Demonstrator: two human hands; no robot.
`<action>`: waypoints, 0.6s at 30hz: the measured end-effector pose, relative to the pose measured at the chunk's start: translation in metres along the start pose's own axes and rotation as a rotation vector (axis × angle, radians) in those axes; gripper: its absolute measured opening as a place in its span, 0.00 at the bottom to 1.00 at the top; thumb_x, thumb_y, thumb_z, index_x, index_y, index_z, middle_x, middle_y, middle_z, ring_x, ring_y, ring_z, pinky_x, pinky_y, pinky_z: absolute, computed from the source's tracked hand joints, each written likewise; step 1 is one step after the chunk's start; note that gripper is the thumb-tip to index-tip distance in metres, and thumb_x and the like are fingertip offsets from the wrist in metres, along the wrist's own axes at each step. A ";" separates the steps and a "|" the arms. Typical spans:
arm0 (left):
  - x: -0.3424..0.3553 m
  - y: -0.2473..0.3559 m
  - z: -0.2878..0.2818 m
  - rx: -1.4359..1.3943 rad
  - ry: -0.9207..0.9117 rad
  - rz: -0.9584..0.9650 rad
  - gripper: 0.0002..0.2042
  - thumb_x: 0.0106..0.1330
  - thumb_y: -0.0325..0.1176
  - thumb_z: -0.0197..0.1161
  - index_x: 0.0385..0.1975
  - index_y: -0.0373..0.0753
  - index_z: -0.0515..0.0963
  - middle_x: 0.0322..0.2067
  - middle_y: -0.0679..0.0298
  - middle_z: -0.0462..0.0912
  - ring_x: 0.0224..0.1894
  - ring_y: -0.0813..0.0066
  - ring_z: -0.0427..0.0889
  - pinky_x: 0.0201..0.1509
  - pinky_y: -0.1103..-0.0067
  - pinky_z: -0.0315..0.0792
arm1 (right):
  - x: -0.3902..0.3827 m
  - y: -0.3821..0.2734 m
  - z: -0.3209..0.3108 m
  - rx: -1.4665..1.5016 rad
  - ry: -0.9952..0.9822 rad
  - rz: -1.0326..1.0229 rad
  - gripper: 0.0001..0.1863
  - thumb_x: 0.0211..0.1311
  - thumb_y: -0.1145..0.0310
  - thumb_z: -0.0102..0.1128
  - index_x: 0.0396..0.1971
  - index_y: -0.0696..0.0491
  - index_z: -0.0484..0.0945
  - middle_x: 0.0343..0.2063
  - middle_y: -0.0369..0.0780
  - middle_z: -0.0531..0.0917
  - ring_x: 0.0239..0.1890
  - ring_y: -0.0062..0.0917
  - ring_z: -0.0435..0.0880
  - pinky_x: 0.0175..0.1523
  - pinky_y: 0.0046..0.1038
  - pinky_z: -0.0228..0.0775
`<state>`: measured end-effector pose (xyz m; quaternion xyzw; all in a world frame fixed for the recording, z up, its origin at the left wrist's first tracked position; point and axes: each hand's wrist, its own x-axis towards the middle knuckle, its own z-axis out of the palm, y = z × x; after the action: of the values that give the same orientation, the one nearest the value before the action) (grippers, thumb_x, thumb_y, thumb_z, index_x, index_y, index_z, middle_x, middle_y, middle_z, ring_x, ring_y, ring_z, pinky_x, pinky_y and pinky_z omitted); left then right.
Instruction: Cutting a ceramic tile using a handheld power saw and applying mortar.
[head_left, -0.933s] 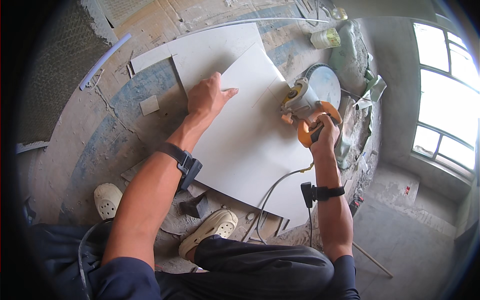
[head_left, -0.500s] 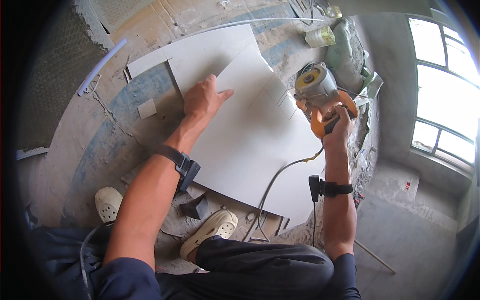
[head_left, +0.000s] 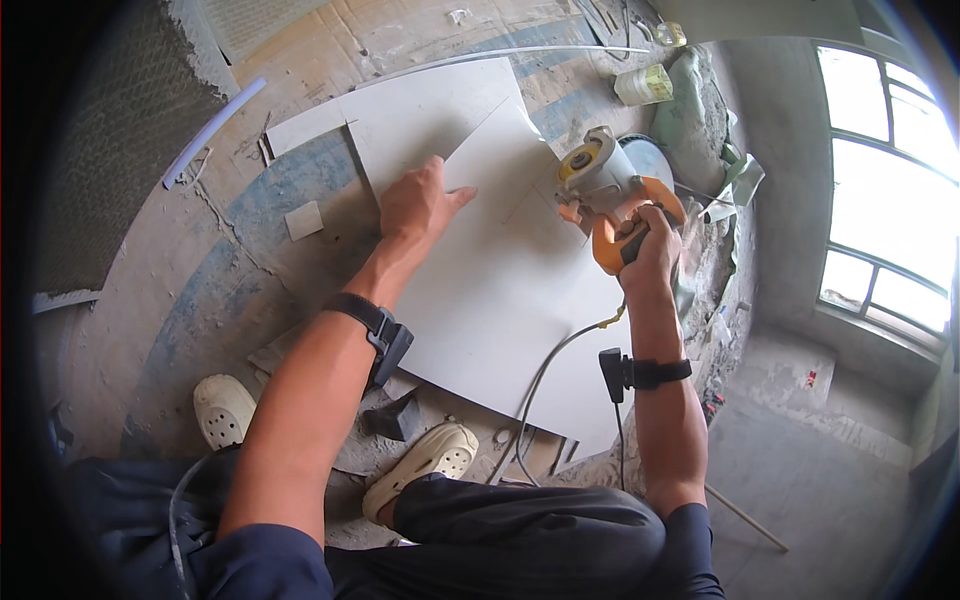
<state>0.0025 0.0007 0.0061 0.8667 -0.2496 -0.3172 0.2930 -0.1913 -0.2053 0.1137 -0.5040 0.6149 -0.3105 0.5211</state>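
Note:
My left hand point(head_left: 415, 205) grips the upper white board point(head_left: 465, 310) at its left edge, fingers bent and thumb out along the surface. That board lies over another white board point(head_left: 400, 105). Thin pencil lines cross its upper right part. My right hand point(head_left: 645, 240) is closed round the orange-and-black handle of a silver power cutter point(head_left: 613, 180), held at the board's right edge with its yellow-centred round part turned up. A grey cord runs from it down across the board. A round pale disc partly shows behind the tool.
Dusty floor covering point(head_left: 260, 210) with offcuts surrounds the boards. A long white strip point(head_left: 530, 48), a pale bucket point(head_left: 642, 85) and green crumpled sacks point(head_left: 682, 110) lie beyond. My clogs point(head_left: 218, 405) are below. A window point(head_left: 880, 190) is at the right, a thin pole point(head_left: 750, 520) at lower right.
The cutter moved right between the first two frames and has since swung back leftward with my right hand. My left hand stays on the board edge, shifted slightly in view.

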 end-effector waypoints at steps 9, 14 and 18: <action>-0.001 0.000 0.000 -0.005 0.000 -0.005 0.25 0.58 0.54 0.71 0.40 0.36 0.76 0.37 0.48 0.86 0.42 0.49 0.86 0.45 0.62 0.80 | 0.000 0.001 0.012 -0.007 0.046 -0.011 0.14 0.52 0.70 0.67 0.37 0.61 0.78 0.30 0.39 0.80 0.30 0.25 0.81 0.36 0.30 0.74; -0.003 0.002 -0.002 0.034 0.013 0.040 0.22 0.62 0.52 0.69 0.39 0.36 0.76 0.34 0.49 0.87 0.40 0.52 0.88 0.42 0.66 0.82 | 0.012 0.007 0.008 0.018 0.058 0.016 0.15 0.52 0.69 0.67 0.38 0.61 0.77 0.30 0.39 0.80 0.30 0.26 0.81 0.36 0.31 0.74; -0.003 -0.001 -0.001 0.028 0.033 0.051 0.22 0.62 0.51 0.69 0.39 0.36 0.76 0.33 0.49 0.86 0.39 0.52 0.88 0.42 0.66 0.82 | 0.011 0.007 0.011 0.012 0.035 0.022 0.14 0.53 0.69 0.67 0.37 0.61 0.77 0.29 0.39 0.79 0.30 0.26 0.81 0.36 0.31 0.74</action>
<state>0.0017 0.0039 0.0073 0.8692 -0.2711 -0.2919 0.2927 -0.1820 -0.2116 0.1008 -0.4884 0.6275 -0.3174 0.5167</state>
